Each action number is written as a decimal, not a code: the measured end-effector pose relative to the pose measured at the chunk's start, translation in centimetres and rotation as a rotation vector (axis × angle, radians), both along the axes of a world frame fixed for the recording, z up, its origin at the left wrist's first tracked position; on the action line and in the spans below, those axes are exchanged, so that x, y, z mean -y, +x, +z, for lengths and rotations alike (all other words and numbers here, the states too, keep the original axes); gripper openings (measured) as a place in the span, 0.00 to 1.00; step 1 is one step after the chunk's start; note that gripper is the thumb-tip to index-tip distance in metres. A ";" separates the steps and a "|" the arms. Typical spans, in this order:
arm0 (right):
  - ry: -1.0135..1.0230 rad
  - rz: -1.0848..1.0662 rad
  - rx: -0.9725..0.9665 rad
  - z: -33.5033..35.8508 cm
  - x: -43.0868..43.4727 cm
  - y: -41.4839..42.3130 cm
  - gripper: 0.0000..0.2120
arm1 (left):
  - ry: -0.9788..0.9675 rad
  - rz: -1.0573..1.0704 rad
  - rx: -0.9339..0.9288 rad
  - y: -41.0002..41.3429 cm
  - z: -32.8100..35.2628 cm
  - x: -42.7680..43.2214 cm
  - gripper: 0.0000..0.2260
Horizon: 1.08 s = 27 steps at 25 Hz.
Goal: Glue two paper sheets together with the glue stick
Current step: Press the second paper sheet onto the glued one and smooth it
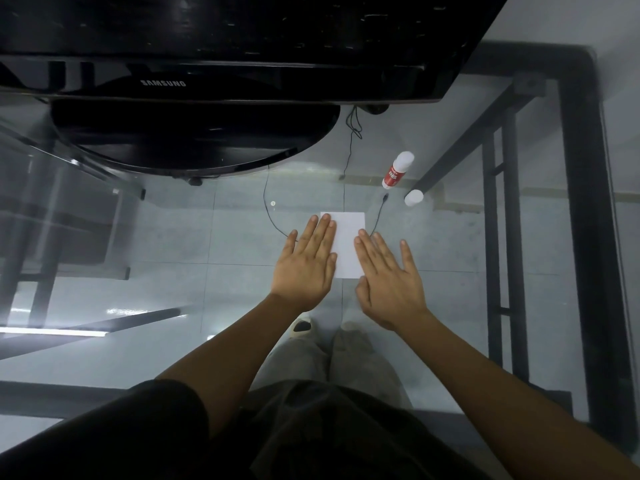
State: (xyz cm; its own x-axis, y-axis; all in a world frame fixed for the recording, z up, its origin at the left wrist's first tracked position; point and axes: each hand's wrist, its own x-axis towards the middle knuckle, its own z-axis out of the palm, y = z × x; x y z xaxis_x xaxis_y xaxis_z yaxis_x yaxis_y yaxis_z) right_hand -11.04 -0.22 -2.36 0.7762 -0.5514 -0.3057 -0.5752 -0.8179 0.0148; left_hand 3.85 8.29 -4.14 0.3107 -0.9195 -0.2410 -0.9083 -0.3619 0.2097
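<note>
My left hand [306, 263] and right hand [389, 278] lie flat, fingers spread, gripping nothing, pressing the white paper [348, 244] onto the glass table [173, 289]. The glue stick [397, 169] lies beyond it, its cap [414, 197] just beside, near the Samsung monitor [207, 81]

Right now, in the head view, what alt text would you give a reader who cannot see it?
Both hands, left hand and right hand, press flat with fingers spread on white paper on a glass table. The glue stick lies uncapped beyond, its cap beside it, below a black monitor.
</note>
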 end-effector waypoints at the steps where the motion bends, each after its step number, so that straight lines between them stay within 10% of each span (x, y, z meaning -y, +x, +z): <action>1: 0.002 -0.014 0.001 0.0 -0.1 0.4 0.30 | -0.002 -0.001 0.001 0.0 0.0 0.0 0.25; 27: 0.001 -0.128 0.047 0.0 2.5 2.6 0.29 | -0.004 0.007 0.006 0.0 -0.1 -0.1 0.25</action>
